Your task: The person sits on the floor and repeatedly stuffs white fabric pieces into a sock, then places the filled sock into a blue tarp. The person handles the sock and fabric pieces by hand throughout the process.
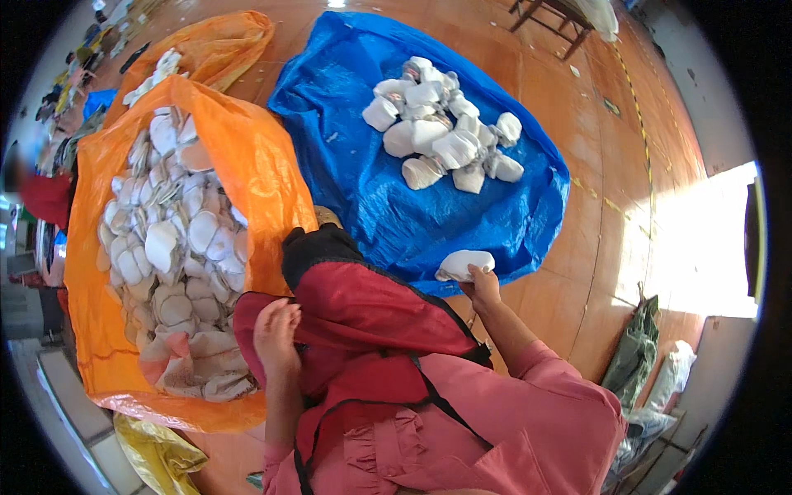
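Note:
In my right hand (481,287) is a stack of white pads (464,266), pinched at its near side over the front edge of the blue sheet (355,177). My left hand (278,330) is over the red apron (355,297) on my lap, its fingers loosely bent and apart from any pad. To its left, a large orange sack (272,173) stands open, full of loose white and beige rounded pads (162,246). Farther off on the blue sheet lies a heap of bundled white pads (455,148), some with grey parts showing.
Another orange sack (239,41) lies behind the full one, with white cloth on it. A yellow sack (157,450) is at the lower left. Dark green and white bags (635,346) lean at the right. A wooden stool (557,21) stands at the far right on the reddish floor.

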A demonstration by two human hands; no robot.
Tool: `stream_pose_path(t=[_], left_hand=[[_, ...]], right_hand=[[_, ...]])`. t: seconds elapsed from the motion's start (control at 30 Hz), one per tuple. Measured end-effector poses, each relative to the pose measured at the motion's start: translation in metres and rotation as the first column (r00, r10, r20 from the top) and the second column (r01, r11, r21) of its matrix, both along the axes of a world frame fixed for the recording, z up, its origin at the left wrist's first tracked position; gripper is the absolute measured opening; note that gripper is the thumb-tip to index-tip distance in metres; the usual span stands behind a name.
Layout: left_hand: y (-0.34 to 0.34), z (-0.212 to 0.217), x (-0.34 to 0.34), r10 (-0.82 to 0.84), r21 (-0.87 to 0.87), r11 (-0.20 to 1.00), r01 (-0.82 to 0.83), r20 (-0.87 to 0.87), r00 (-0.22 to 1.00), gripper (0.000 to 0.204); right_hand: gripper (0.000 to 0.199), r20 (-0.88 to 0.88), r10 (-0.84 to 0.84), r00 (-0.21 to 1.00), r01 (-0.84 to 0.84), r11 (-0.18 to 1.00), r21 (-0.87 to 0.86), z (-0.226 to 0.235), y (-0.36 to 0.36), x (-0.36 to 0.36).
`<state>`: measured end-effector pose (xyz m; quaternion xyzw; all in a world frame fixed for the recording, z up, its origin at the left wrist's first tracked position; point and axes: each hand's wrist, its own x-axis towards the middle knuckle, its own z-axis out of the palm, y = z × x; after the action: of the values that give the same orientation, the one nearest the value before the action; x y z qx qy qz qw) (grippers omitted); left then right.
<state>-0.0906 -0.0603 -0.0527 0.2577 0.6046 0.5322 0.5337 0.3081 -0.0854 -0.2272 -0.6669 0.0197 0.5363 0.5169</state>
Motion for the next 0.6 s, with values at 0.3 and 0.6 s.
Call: stream_pose_path(t=[0.3,0.6], left_hand=[[-0.021,-0.004,-0.044,0.214,-0.004,0.977,-0.214,-0.025,0.977,0.019],[-0.022,-0.008,-0.044,0.191,0.028,0.981,-0.19,-0.014,0.982,0.02]], right_hand=[[0.041,0.013,-0.087,0.996,0.085,0.991,0.1,-0.003,0.053,0.011],[0.032,-0.182,0.157,0.971,-0.012,0.788,0.615,0.061,0.229,-0.031]])
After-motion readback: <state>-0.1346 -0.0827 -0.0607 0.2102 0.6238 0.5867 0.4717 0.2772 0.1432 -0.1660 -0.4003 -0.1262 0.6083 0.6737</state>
